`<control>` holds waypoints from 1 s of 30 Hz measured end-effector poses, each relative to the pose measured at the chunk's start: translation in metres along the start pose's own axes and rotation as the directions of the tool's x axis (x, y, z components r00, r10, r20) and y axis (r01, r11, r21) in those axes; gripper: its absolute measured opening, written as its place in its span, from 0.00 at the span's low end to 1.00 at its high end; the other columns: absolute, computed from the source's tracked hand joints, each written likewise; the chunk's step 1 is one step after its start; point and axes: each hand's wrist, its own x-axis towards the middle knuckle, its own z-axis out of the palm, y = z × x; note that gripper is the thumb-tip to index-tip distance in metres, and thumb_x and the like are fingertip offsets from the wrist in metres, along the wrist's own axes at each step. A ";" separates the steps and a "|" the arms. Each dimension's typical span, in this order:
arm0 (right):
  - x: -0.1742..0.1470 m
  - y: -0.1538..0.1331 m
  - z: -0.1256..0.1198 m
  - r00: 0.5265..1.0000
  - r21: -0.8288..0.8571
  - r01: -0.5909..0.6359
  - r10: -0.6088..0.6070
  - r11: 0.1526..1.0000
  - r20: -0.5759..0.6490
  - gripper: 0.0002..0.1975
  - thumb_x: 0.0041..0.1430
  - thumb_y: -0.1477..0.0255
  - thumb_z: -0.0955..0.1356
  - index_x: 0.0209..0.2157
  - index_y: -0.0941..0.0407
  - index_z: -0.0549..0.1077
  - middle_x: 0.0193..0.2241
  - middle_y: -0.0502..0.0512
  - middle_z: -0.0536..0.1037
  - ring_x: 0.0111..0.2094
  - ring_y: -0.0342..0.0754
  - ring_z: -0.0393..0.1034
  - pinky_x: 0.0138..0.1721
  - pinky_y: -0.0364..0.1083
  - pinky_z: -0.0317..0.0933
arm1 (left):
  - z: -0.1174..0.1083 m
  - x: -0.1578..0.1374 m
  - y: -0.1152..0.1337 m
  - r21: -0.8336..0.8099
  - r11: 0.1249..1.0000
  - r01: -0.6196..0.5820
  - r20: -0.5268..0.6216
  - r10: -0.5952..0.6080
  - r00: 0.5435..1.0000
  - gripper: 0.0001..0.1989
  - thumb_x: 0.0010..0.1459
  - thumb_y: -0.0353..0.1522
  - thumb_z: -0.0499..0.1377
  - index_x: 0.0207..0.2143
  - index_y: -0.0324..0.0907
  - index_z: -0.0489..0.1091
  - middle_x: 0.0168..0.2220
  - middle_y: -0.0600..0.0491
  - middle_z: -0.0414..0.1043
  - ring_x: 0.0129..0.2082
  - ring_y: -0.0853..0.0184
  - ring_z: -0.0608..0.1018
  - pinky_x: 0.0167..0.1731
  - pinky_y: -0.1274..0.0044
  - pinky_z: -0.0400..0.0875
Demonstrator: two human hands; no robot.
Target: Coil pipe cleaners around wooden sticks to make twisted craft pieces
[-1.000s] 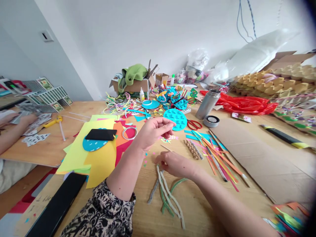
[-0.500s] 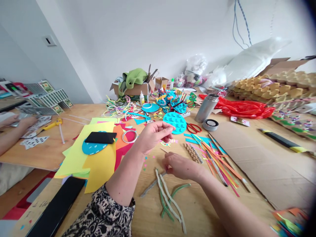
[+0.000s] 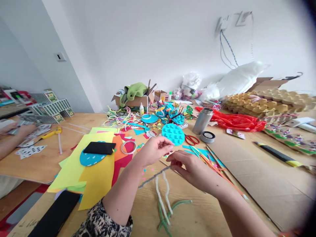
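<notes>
A: Fingers?
B: Right hand (image 3: pixel 189 164) is pinching nearly closed on one end of a thin grey fuzzy stem (image 3: pixel 154 177), which is angling off to 8 o'clock. Left hand (image 3: pixel 158 149), at 10, is pinching closed; can't tell if it's gripping anything.
A: Around them?
B: White fuzzy strands (image 3: pixel 160 198) are lying at 6–7, crossing green fuzzy strands (image 3: pixel 178 204). Round blue textured disc (image 3: pixel 172 134) is sitting at 12.
</notes>
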 end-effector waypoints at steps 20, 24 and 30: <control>0.006 0.004 -0.008 0.940 0.506 -0.185 0.303 0.842 -0.159 0.11 0.57 0.64 0.65 0.34 0.58 0.70 0.27 0.52 0.74 0.27 0.44 0.67 0.26 0.41 0.58 | 0.000 -0.004 0.004 -0.170 0.976 0.135 0.106 -0.118 0.987 0.16 0.50 0.42 0.59 0.30 0.36 0.70 0.22 0.50 0.73 0.21 0.69 0.75 0.25 0.77 0.70; 0.009 0.004 -0.003 0.930 0.590 -0.180 0.332 0.787 -0.158 0.13 0.54 0.61 0.66 0.32 0.58 0.70 0.24 0.50 0.72 0.24 0.42 0.64 0.23 0.40 0.54 | -0.002 -0.005 0.005 -0.205 0.967 0.149 0.095 -0.131 0.987 0.17 0.49 0.42 0.60 0.29 0.35 0.70 0.22 0.49 0.74 0.19 0.69 0.75 0.23 0.78 0.69; 0.009 0.008 0.002 0.874 0.587 -0.166 0.394 0.792 -0.285 0.13 0.56 0.63 0.64 0.25 0.58 0.69 0.21 0.50 0.70 0.22 0.42 0.60 0.23 0.41 0.53 | 0.008 -0.004 0.001 -0.168 0.965 0.201 0.192 -0.168 0.967 0.17 0.49 0.43 0.60 0.31 0.36 0.69 0.21 0.49 0.75 0.19 0.69 0.75 0.22 0.78 0.69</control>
